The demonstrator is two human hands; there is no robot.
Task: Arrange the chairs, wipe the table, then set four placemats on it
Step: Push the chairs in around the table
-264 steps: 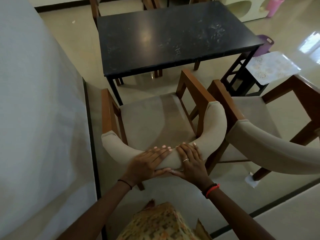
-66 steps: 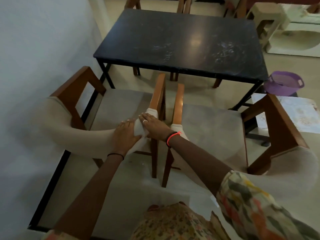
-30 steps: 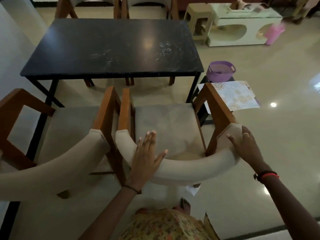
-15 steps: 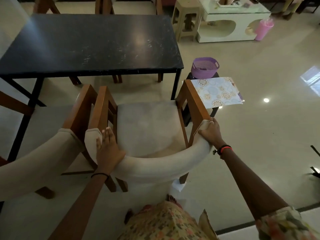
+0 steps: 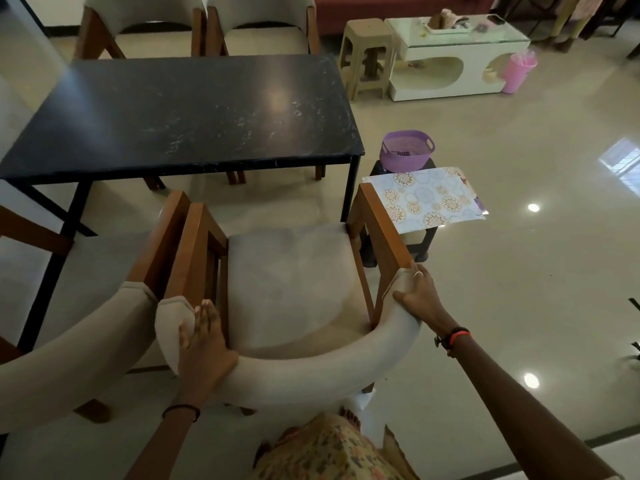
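— Watching the near chair (image 5: 291, 271). Both hands are on its padded backrest.
— Grip detail?
— Left hand (image 5: 204, 344) clamps the left end: fingers fairly straight over the top, thumb on the outer face. Right hand (image 5: 420, 296) wraps the right end, where the pad meets the wooden arm, with fingers curled.
— Chair position against the table (image 5: 194, 109)?
— Near long side, toward the right corner, seat facing it. The seat is not under the top; a strip of floor (image 5: 519, 306) shows between them.
— Obstructions?
— The table's right front leg stands just ahead of the seat's right front corner. On the left, the second chair (image 5: 69, 358) is hard alongside, armrests parallel. Can't tell if the wood touches.
— Right side?
— A dark stool (image 5: 420, 244) sits just beside the right armrest. The placemats (image 5: 426, 199) lie on it, patterned, overhanging the edges. I can't count them. A purple basket (image 5: 407, 150) is just behind them, next to the table's right end.
— Far side?
— Two far chairs (image 5: 138, 15) are side by side at the far long edge. The dark top shows pale smears.
— Anything else around?
— A beige stool (image 5: 367, 53), a white low table (image 5: 457, 64) and a pink bin (image 5: 517, 71), all beyond the table's far right corner, well apart from the near chair.
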